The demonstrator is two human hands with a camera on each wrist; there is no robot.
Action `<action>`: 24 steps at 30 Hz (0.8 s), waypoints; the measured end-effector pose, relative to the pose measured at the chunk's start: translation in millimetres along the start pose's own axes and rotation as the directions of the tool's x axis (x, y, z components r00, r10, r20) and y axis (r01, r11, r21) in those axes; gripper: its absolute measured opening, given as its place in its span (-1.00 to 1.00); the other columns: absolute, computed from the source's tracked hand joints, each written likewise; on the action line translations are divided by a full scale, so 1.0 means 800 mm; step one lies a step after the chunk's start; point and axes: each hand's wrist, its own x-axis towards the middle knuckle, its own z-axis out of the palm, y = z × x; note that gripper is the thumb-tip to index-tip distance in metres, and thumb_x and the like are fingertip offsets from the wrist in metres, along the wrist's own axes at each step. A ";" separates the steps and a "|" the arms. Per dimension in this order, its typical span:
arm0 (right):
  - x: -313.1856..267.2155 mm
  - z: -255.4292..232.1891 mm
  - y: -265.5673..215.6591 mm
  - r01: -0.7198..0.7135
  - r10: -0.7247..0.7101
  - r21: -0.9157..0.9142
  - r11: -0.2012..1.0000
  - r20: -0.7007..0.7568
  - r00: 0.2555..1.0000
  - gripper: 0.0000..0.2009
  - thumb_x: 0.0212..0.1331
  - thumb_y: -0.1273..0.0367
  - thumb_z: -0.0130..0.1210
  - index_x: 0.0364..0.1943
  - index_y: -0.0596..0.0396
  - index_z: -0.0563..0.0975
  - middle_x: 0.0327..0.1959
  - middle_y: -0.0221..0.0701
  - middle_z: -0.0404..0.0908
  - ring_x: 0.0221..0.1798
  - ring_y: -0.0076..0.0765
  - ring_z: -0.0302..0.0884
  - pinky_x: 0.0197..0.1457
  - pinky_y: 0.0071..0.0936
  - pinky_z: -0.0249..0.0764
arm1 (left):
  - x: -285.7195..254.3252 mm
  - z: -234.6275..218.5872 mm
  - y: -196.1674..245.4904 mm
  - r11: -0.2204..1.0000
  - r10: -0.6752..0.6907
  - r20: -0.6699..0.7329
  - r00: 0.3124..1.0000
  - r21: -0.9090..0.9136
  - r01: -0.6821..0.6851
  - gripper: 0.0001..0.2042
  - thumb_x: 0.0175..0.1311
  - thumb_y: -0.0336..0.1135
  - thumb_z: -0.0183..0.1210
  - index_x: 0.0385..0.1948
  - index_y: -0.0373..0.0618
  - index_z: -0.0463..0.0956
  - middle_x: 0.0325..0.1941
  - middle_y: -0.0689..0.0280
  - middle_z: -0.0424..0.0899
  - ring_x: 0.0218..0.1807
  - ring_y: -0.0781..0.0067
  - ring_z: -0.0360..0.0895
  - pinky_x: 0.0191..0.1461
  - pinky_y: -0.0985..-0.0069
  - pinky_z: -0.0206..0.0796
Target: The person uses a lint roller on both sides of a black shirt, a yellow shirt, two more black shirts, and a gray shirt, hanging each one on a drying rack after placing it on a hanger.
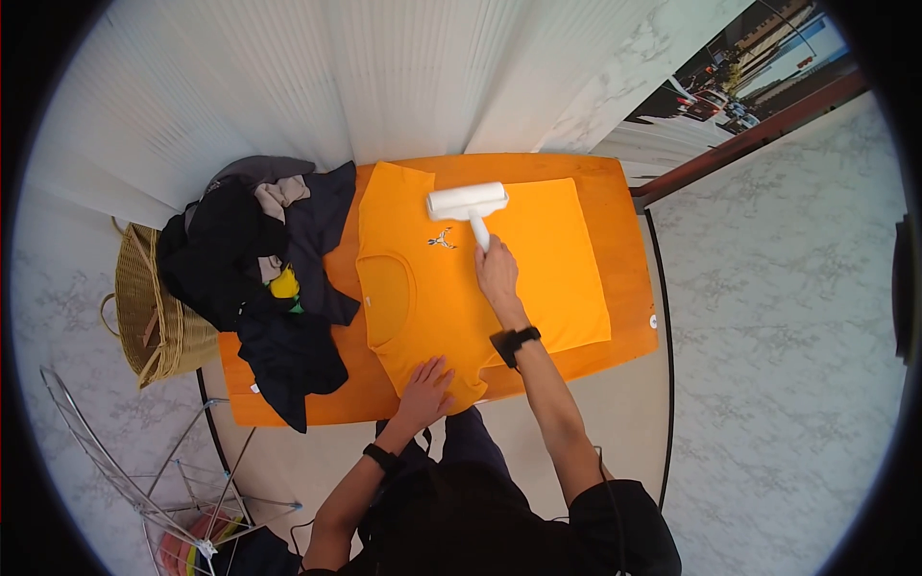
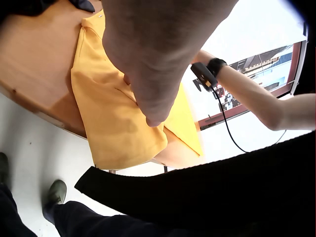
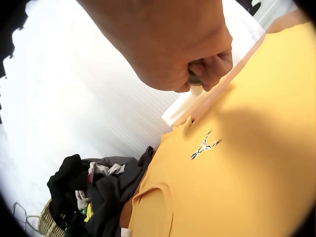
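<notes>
A yellow-orange T-shirt [image 1: 538, 278] lies spread on the wooden table, its neckline toward the left and a small printed emblem [image 1: 442, 239] on its chest. My right hand [image 1: 499, 276] grips the handle of a white lint roller [image 1: 468, 201], whose roller head overlaps the shirt's upper part beyond the emblem in the head view. Curled fingers [image 3: 213, 69] show round that handle in the right wrist view. My left hand [image 1: 424, 394] rests with fingers extended on the shirt's near sleeve, by the front table edge.
Dark clothes [image 1: 259, 240] are heaped on the left of the table [image 1: 624, 259]. Beside them stands a wicker basket [image 1: 182, 336]. A metal drying rack [image 1: 182, 499] is at the lower left. A white corrugated wall [image 1: 288, 86] rises behind the table.
</notes>
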 end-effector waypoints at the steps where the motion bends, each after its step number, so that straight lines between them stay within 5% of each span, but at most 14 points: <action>1: -0.029 -0.010 0.013 0.010 -0.010 -0.001 1.000 -0.003 1.000 -0.71 0.30 0.26 0.07 -0.08 0.23 0.45 -0.29 0.02 0.58 -0.28 0.24 0.59 -0.23 0.06 0.52 | 0.000 -0.001 0.000 1.000 0.005 -0.002 1.000 -0.002 -0.005 -0.49 0.25 -0.08 0.12 0.21 -0.12 0.43 0.42 0.00 0.26 0.47 0.04 0.14 0.51 0.12 -0.09; 11: -0.307 -0.090 0.100 -0.200 0.211 -0.091 0.976 0.133 0.968 -0.63 0.27 0.31 0.10 0.08 0.23 0.41 -0.24 0.06 0.57 -0.25 0.26 0.57 -0.21 0.06 0.51 | 0.003 0.001 -0.002 0.998 0.029 0.047 0.998 0.055 -0.032 -0.47 0.21 -0.09 0.17 0.20 -0.16 0.42 0.44 -0.04 0.23 0.49 0.01 0.10 0.54 0.12 -0.15; 24: -0.396 -0.118 0.126 -0.266 0.277 -0.115 0.957 0.104 0.955 -0.68 0.28 0.29 0.11 0.02 0.15 0.40 -0.32 -0.05 0.55 -0.33 0.20 0.58 -0.30 0.01 0.53 | 0.006 -0.002 0.008 0.992 0.030 0.063 0.998 0.117 -0.037 -0.41 0.17 -0.09 0.20 0.22 -0.20 0.39 0.44 -0.13 0.19 0.49 -0.09 0.09 0.54 0.07 -0.19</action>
